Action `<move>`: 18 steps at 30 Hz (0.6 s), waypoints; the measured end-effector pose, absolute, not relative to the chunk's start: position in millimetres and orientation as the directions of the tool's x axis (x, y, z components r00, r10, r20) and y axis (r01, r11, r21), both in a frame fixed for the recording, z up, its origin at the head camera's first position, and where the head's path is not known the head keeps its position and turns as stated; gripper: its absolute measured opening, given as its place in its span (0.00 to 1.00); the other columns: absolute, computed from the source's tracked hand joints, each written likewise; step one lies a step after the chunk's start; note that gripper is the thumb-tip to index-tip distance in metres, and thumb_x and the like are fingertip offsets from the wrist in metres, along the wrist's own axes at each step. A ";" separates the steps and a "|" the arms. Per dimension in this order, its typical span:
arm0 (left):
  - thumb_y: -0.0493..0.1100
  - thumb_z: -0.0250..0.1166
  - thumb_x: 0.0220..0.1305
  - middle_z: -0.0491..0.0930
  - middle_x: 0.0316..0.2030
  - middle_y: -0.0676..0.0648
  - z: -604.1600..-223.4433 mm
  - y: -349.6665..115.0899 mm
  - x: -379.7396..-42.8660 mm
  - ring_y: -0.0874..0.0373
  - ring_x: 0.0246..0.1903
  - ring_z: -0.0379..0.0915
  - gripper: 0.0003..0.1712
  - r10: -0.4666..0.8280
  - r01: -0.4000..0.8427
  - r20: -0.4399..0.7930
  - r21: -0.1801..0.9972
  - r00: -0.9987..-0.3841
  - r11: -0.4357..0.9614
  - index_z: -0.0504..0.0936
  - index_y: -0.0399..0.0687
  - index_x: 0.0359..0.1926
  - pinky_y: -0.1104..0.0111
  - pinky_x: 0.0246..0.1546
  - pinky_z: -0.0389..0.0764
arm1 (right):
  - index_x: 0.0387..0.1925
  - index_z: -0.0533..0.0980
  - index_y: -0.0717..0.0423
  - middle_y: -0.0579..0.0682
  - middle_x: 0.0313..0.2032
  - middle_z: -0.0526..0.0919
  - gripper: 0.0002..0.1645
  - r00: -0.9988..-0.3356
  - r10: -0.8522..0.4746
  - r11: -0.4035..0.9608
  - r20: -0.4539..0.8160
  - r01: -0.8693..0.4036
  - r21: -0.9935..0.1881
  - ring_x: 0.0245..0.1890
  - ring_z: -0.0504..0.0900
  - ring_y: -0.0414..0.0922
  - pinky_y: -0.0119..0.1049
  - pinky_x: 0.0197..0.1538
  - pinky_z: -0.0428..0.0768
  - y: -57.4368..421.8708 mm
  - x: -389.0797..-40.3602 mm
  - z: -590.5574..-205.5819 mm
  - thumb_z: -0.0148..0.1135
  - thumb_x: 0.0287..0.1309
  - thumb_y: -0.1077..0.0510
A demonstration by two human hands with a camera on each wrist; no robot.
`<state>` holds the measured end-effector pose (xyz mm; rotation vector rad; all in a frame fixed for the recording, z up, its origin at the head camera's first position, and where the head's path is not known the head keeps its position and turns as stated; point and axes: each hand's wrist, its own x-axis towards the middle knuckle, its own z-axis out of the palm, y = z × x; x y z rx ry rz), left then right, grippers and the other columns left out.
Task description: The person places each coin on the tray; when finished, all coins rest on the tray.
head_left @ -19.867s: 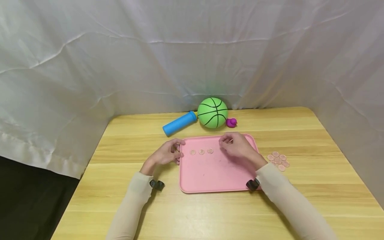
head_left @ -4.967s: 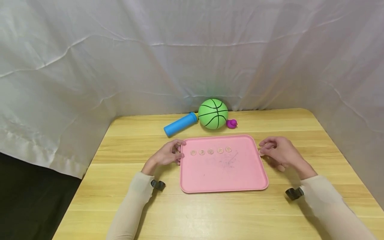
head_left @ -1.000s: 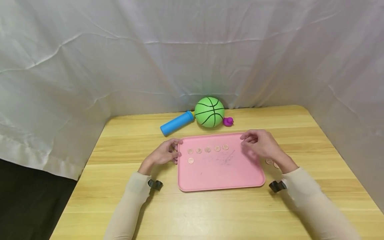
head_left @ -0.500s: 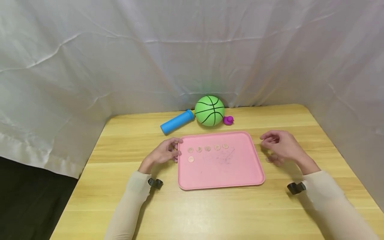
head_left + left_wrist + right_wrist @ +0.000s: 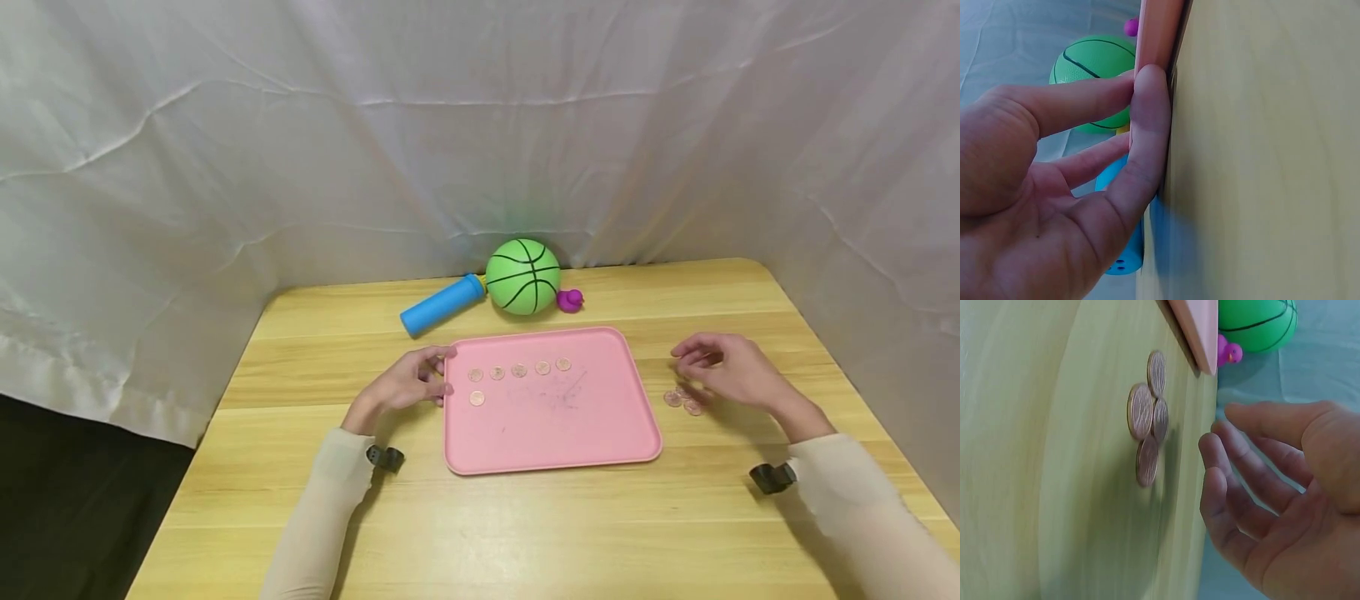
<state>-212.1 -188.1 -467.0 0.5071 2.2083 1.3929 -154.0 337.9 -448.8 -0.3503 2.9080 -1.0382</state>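
Note:
My left hand (image 5: 407,382) pinches the left rim of the pink tray (image 5: 555,433). In the left wrist view, the thumb is on the rim's upper side and a finger (image 5: 1150,119) bends against its outer side. On the tray lie copper-coloured coins: a row of several (image 5: 519,371) along the far side and a single coin (image 5: 477,398) below the row's left end. Right of the tray, my right hand (image 5: 731,367) hovers with loosely bent fingers and nothing between them. Several more coins (image 5: 1140,411) lie close together on the wooden table, just beside its fingertips.
Behind the tray stand a green ball (image 5: 523,277) with black lines, a blue cylindrical pump (image 5: 442,306) touching it on the left, and a small purple rubber duck (image 5: 571,301) on the right. A pale curtain (image 5: 480,167) hangs behind the table (image 5: 540,533).
Over the span, more coins have come onto the tray, one starting a second row, and the loose group has shrunk. My right hand has just moved right, off the tray. The left keeps its hold.

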 end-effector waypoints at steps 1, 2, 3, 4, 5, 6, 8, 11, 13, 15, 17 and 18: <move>0.25 0.69 0.70 0.74 0.50 0.34 -466.9 -188.1 -212.0 0.58 0.35 0.79 0.41 0.539 0.054 -0.198 0.908 -0.818 0.416 0.65 0.30 0.80 0.68 0.39 0.95 | 0.51 0.87 0.60 0.54 0.42 0.92 0.12 -0.973 -0.227 0.750 0.047 -0.206 -0.628 0.40 0.87 0.38 0.23 0.43 0.85 339.5 -154.0 -449.4 0.74 0.68 0.64; 0.25 0.69 0.70 0.74 0.50 0.34 -466.9 -188.0 -212.0 0.58 0.35 0.79 0.41 0.538 0.053 -0.199 0.908 -0.819 0.417 0.65 0.30 0.80 0.68 0.39 0.95 | 0.51 0.87 0.61 0.54 0.42 0.93 0.12 -0.971 -0.233 0.748 0.051 -0.213 -0.628 0.40 0.87 0.37 0.23 0.43 0.85 340.7 -153.9 -450.0 0.74 0.67 0.64; 0.25 0.69 0.70 0.74 0.50 0.34 -466.8 -187.9 -212.0 0.58 0.35 0.79 0.41 0.537 0.053 -0.200 0.907 -0.819 0.418 0.65 0.30 0.80 0.68 0.39 0.95 | 0.51 0.87 0.61 0.55 0.43 0.92 0.13 -0.970 -0.239 0.745 0.050 -0.216 -0.631 0.40 0.87 0.38 0.23 0.43 0.85 341.7 -153.6 -450.4 0.75 0.67 0.64; 0.25 0.69 0.70 0.74 0.50 0.33 -466.7 -187.9 -211.9 0.58 0.35 0.79 0.41 0.536 0.053 -0.200 0.906 -0.820 0.419 0.65 0.30 0.80 0.68 0.39 0.95 | 0.51 0.86 0.62 0.55 0.43 0.92 0.13 -0.968 -0.246 0.744 0.047 -0.219 -0.631 0.40 0.87 0.38 0.23 0.43 0.86 342.7 -153.4 -450.9 0.75 0.66 0.65; 0.25 0.69 0.70 0.74 0.50 0.33 -466.4 -187.9 -211.7 0.58 0.34 0.80 0.41 0.536 0.053 -0.200 0.906 -0.820 0.420 0.65 0.30 0.80 0.68 0.39 0.95 | 0.52 0.86 0.62 0.55 0.43 0.92 0.14 -0.967 -0.251 0.745 0.041 -0.220 -0.630 0.41 0.87 0.39 0.23 0.44 0.86 343.3 -153.0 -451.3 0.75 0.66 0.65; 0.25 0.69 0.70 0.74 0.50 0.33 -466.1 -187.9 -211.6 0.58 0.34 0.80 0.41 0.536 0.054 -0.200 0.906 -0.820 0.419 0.65 0.30 0.80 0.68 0.39 0.95 | 0.52 0.86 0.62 0.55 0.44 0.92 0.14 -0.967 -0.253 0.745 0.031 -0.215 -0.631 0.41 0.87 0.40 0.23 0.44 0.86 343.6 -152.4 -451.5 0.76 0.65 0.65; 0.25 0.69 0.70 0.74 0.50 0.33 -465.5 -187.7 -211.5 0.57 0.34 0.80 0.41 0.538 0.054 -0.198 0.908 -0.819 0.416 0.65 0.30 0.80 0.68 0.39 0.95 | 0.52 0.86 0.63 0.55 0.44 0.92 0.16 -0.966 -0.259 0.745 0.008 -0.205 -0.635 0.41 0.87 0.42 0.23 0.44 0.86 343.8 -151.2 -452.1 0.76 0.64 0.65; 0.26 0.69 0.70 0.74 0.50 0.33 -464.7 -187.7 -211.4 0.57 0.34 0.80 0.41 0.540 0.053 -0.197 0.909 -0.818 0.412 0.65 0.30 0.80 0.68 0.39 0.95 | 0.53 0.85 0.64 0.55 0.44 0.92 0.17 -0.964 -0.266 0.744 -0.025 -0.188 -0.641 0.42 0.87 0.43 0.24 0.44 0.86 343.5 -149.8 -453.4 0.77 0.63 0.65; 0.26 0.69 0.71 0.73 0.50 0.33 -464.7 -187.8 -211.3 0.57 0.34 0.81 0.41 0.542 0.052 -0.197 0.911 -0.817 0.410 0.64 0.30 0.81 0.68 0.39 0.95 | 0.53 0.85 0.64 0.55 0.44 0.91 0.18 -0.962 -0.269 0.745 -0.044 -0.178 -0.643 0.42 0.87 0.44 0.24 0.43 0.86 343.6 -149.6 -455.0 0.77 0.63 0.65; 0.25 0.68 0.71 0.73 0.51 0.33 -465.1 -188.0 -211.2 0.57 0.34 0.81 0.41 0.543 0.050 -0.198 0.912 -0.816 0.407 0.64 0.30 0.81 0.68 0.39 0.95 | 0.53 0.85 0.64 0.55 0.43 0.91 0.18 -0.962 -0.268 0.749 -0.057 -0.171 -0.640 0.42 0.86 0.44 0.25 0.42 0.85 343.6 -149.7 -456.8 0.78 0.63 0.63; 0.25 0.68 0.71 0.73 0.51 0.33 -465.3 -188.3 -211.0 0.57 0.34 0.81 0.41 0.543 0.049 -0.197 0.913 -0.816 0.405 0.64 0.30 0.81 0.69 0.39 0.95 | 0.53 0.85 0.63 0.54 0.43 0.90 0.19 -0.963 -0.263 0.760 -0.065 -0.165 -0.628 0.42 0.86 0.43 0.24 0.41 0.84 343.8 -150.1 -459.1 0.79 0.62 0.62; 0.25 0.68 0.71 0.72 0.51 0.33 -465.7 -188.2 -210.9 0.57 0.34 0.81 0.41 0.544 0.049 -0.196 0.914 -0.816 0.404 0.64 0.30 0.81 0.69 0.39 0.95 | 0.53 0.85 0.63 0.54 0.43 0.90 0.19 -0.963 -0.260 0.762 -0.065 -0.163 -0.626 0.42 0.86 0.43 0.24 0.41 0.84 343.6 -150.2 -460.1 0.80 0.62 0.61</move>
